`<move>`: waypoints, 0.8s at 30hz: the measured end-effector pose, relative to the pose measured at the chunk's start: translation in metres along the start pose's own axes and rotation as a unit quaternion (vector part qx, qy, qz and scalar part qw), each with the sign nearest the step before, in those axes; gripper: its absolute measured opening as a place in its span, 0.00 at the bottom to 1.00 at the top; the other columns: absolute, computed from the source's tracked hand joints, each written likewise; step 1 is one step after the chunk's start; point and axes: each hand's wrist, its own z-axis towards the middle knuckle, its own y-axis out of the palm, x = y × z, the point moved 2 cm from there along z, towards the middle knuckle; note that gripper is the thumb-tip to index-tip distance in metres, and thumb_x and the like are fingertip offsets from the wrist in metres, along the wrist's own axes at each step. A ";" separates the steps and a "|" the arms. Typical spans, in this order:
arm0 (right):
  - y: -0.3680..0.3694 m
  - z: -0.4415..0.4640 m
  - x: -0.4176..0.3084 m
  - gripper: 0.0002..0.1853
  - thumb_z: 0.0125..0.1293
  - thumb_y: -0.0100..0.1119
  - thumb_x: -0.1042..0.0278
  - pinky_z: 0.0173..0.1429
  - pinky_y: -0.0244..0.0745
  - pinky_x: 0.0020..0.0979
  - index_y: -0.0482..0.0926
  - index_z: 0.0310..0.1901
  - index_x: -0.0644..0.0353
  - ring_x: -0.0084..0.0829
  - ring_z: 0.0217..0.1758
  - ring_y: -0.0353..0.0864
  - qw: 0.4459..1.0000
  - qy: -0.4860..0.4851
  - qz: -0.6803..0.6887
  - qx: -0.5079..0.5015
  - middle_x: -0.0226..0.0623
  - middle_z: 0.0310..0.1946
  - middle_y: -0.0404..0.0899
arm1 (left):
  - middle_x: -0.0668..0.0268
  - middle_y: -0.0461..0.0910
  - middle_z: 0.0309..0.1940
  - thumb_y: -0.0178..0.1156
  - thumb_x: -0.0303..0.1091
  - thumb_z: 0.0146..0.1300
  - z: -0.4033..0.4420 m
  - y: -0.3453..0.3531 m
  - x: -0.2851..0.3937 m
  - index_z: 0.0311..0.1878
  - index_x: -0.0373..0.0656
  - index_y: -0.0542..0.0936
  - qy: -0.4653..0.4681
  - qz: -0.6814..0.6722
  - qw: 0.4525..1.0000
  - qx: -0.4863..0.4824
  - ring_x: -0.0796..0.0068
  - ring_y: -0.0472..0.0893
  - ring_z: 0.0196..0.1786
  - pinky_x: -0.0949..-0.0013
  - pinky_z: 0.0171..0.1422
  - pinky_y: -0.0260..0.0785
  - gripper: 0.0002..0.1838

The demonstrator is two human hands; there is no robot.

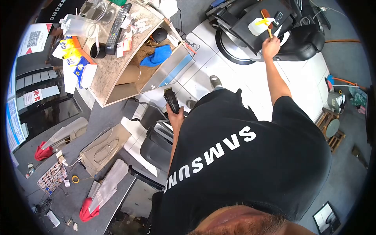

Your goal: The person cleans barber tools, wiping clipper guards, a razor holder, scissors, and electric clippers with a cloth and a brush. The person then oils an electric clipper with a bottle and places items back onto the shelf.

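Note:
My left hand point(175, 114) is wrapped round a black hair clipper point(171, 100), its blade end pointing up and away from me. My right arm reaches forward over a black barber chair point(300, 41). There my right hand point(271, 47) is closed on the light wooden handle of a brush point(270, 33). Beside the brush, on the dark surface of the chair, lie a white container point(256, 27) with a yellow part and a small black remote point(278, 18). The fingertips of my right hand are partly hidden by its back.
A cabinet point(129, 51) with an open compartment stands at the front left, carrying a long remote point(117, 29) and plastic containers. A blue cloth point(156, 56) sits inside it. A black chair point(154, 149) is by my left side. A wooden stool point(331, 127) stands at right.

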 end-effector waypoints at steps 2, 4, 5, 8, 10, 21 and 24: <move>0.034 0.029 0.030 0.21 0.67 0.61 0.60 0.63 0.74 0.47 0.81 0.60 0.56 0.46 0.59 0.80 0.999 -0.008 -0.016 -0.046 0.44 0.54 0.81 | 0.65 0.76 0.33 0.68 0.28 0.60 0.006 0.004 0.000 0.71 0.40 0.66 -0.001 0.016 1.000 -0.011 0.76 0.74 0.25 0.67 0.29 0.66 0.36; 0.046 0.046 0.034 0.27 0.70 0.60 0.56 0.70 0.72 0.46 0.75 0.68 0.53 0.46 0.68 0.77 0.976 0.046 -0.027 -0.213 0.45 0.63 0.76 | 0.66 0.76 0.30 0.69 0.29 0.61 0.005 0.011 0.013 0.70 0.41 0.66 -0.025 0.020 0.999 -0.027 0.77 0.73 0.22 0.68 0.25 0.64 0.34; 0.051 0.050 0.032 0.27 0.71 0.59 0.56 0.71 0.72 0.46 0.73 0.69 0.53 0.47 0.69 0.76 0.963 0.058 -0.032 -0.260 0.45 0.65 0.75 | 0.67 0.75 0.29 0.69 0.29 0.61 0.005 0.013 0.018 0.69 0.41 0.66 -0.037 0.022 0.998 -0.035 0.78 0.72 0.21 0.69 0.23 0.64 0.34; 0.068 0.054 0.037 0.27 0.72 0.59 0.55 0.72 0.72 0.47 0.72 0.68 0.55 0.50 0.73 0.74 0.948 0.066 -0.040 -0.310 0.50 0.66 0.72 | 0.68 0.74 0.24 0.70 0.30 0.62 0.009 0.020 0.018 0.68 0.41 0.67 -0.053 0.014 0.997 -0.058 0.79 0.70 0.17 0.69 0.20 0.61 0.33; 0.080 0.057 0.042 0.25 0.71 0.59 0.55 0.70 0.74 0.48 0.73 0.66 0.56 0.53 0.70 0.76 0.949 0.059 -0.040 -0.308 0.53 0.65 0.73 | 0.70 0.73 0.22 0.72 0.36 0.64 0.008 0.024 0.020 0.67 0.41 0.68 -0.037 0.027 0.998 -0.048 0.79 0.70 0.17 0.69 0.20 0.61 0.32; -0.071 0.035 -0.018 0.24 0.78 0.51 0.48 0.54 0.77 0.52 0.78 0.49 0.67 0.59 0.50 0.83 0.973 0.131 0.191 -0.009 0.57 0.42 0.83 | 0.67 0.77 0.27 0.67 0.47 0.72 0.014 0.024 0.013 0.61 0.39 0.75 -0.045 0.028 0.994 -0.094 0.80 0.71 0.25 0.70 0.29 0.63 0.25; -0.109 -0.032 -0.034 0.22 0.82 0.46 0.47 0.48 0.77 0.49 0.78 0.48 0.60 0.56 0.40 0.84 0.949 0.086 0.304 -0.013 0.50 0.37 0.85 | 0.65 0.79 0.28 0.70 0.45 0.70 0.017 0.025 0.017 0.63 0.40 0.71 -0.028 0.001 0.993 -0.112 0.77 0.75 0.22 0.68 0.24 0.66 0.28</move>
